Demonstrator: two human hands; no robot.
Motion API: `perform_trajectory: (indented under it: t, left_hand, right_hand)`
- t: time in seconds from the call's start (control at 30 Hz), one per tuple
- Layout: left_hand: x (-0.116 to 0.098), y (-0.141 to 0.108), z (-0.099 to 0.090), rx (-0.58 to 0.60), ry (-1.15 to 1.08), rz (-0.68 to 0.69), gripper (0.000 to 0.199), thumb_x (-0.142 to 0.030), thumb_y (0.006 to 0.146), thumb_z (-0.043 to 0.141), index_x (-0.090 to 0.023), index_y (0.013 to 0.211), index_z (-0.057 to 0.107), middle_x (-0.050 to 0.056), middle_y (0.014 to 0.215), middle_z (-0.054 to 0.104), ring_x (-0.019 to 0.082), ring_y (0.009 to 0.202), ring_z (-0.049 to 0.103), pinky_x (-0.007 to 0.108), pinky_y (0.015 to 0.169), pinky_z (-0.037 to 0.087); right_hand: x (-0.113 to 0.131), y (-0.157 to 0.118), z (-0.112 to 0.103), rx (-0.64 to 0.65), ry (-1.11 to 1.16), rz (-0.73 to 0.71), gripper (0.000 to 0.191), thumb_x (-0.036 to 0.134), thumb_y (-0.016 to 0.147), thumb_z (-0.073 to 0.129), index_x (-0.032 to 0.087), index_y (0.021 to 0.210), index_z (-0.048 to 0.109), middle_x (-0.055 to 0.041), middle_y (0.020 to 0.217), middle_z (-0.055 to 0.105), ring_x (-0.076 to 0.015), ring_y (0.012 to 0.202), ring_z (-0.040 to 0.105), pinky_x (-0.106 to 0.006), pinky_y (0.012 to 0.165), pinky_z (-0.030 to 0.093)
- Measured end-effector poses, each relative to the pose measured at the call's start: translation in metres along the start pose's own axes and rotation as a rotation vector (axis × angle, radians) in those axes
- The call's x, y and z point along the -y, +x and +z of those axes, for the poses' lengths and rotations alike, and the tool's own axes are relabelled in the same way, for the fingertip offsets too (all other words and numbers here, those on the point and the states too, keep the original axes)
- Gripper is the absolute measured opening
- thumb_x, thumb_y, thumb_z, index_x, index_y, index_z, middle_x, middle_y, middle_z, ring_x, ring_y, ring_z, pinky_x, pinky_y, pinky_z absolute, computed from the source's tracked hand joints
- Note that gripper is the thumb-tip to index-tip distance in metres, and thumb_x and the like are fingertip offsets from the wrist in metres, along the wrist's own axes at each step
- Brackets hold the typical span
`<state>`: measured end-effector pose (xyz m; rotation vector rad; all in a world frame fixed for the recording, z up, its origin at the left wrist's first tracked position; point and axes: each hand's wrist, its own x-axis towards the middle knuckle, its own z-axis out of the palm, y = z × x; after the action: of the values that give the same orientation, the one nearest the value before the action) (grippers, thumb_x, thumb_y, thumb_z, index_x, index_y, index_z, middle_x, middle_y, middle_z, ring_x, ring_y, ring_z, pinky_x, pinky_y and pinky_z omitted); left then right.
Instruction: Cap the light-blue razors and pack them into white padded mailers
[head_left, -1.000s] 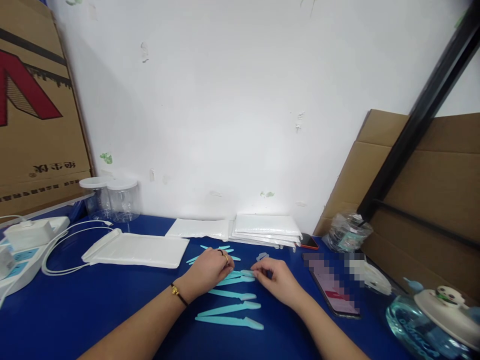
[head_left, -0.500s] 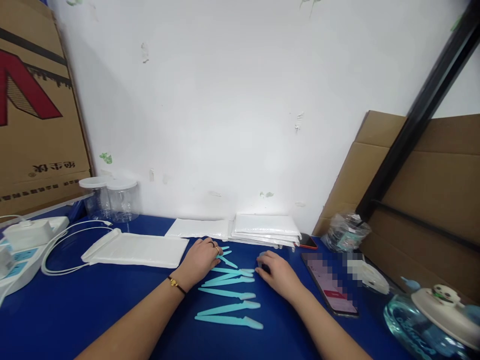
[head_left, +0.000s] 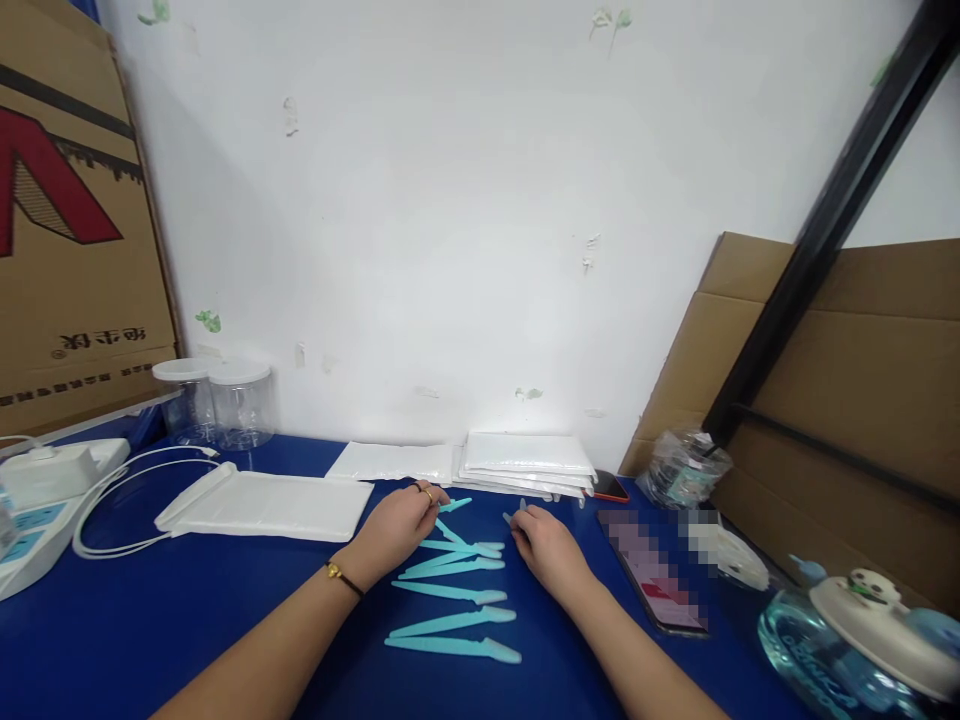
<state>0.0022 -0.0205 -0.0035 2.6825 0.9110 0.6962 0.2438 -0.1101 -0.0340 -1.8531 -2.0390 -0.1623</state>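
Several turquoise eyebrow razors point(head_left: 454, 648) lie in a loose column on the blue table, blade ends mostly to the right. At the top of the column my left hand point(head_left: 405, 525) is closed, pinching one eyebrow razor point(head_left: 456, 504) whose tip sticks out rightward from the fingers. Another razor point(head_left: 448, 531) lies slanted just below those fingertips. To the right of the column, my right hand point(head_left: 551, 548) has its fingers curled together around small clear pieces point(head_left: 523, 505) that look like blade caps. Its fingertips partly hide them.
White padded mailers point(head_left: 525, 455) are stacked against the wall. A white pouch point(head_left: 270, 505) and a power strip point(head_left: 45, 540) with cables are on the left, near two clear jars point(head_left: 240, 405). On the right are a phone point(head_left: 660, 580), a wrapped cup point(head_left: 686, 470) and a blue teapot-like container point(head_left: 832, 640).
My left hand has shifted slightly and now shows a razor pointing right from its fingertips. My right hand's fingers have moved, exposing more of the clear pieces. The view has tilted a little.
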Motion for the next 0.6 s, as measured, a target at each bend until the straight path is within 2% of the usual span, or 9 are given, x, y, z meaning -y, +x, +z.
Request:
perform_trajectory:
  t: [0.1,0.17,0.37,0.5,0.6]
  left_hand:
    - [-0.004,-0.001,0.001,0.027,-0.232,-0.099,0.03,-0.032,0.091,0.033,-0.019,0.104,0.058,0.004,0.088,0.062,0.016,0.073,0.057,0.026,0.067,0.044]
    - [-0.008,-0.001,0.0,0.065,-0.307,-0.134,0.032,-0.036,0.091,0.034,-0.019,0.103,0.058,0.002,0.081,0.061,0.014,0.067,0.055,0.025,0.062,0.042]
    - [-0.013,-0.001,-0.004,0.143,-0.317,-0.088,0.032,-0.042,0.087,0.043,-0.019,0.095,0.064,0.002,0.09,0.063,0.014,0.073,0.054,0.024,0.067,0.041]
    - [-0.014,-0.002,-0.004,0.16,-0.308,-0.041,0.033,-0.042,0.089,0.042,-0.02,0.095,0.065,0.003,0.094,0.065,0.015,0.081,0.057,0.025,0.074,0.043]
    - [-0.014,-0.003,-0.004,0.158,-0.313,-0.029,0.032,-0.041,0.09,0.041,-0.021,0.095,0.065,0.003,0.097,0.066,0.016,0.087,0.058,0.025,0.077,0.043]
  right_hand:
    - [-0.002,0.002,0.001,-0.008,0.0,0.021,0.02,0.008,0.082,0.046,0.02,0.086,0.061,-0.005,0.083,0.061,-0.018,0.077,0.058,-0.025,0.066,0.043]
    - [-0.002,0.003,0.002,-0.005,-0.012,0.005,0.02,0.01,0.083,0.047,0.02,0.091,0.061,-0.0058,0.088,0.061,-0.0182,0.081,0.059,-0.024,0.068,0.044]
    - [0.0,0.004,0.004,-0.025,-0.101,-0.046,0.018,0.011,0.082,0.045,0.018,0.076,0.06,-0.0065,0.081,0.059,-0.0178,0.074,0.057,-0.026,0.068,0.044]
    - [0.005,0.001,-0.007,-0.085,0.208,-0.058,0.014,0.011,0.081,0.043,0.019,0.078,0.054,-0.0019,0.076,0.057,-0.0145,0.067,0.054,-0.023,0.061,0.042]
    - [0.01,-0.003,-0.018,-0.112,0.407,-0.103,0.014,0.014,0.084,0.041,0.02,0.08,0.053,-0.0004,0.074,0.056,-0.014,0.067,0.053,-0.023,0.061,0.041]
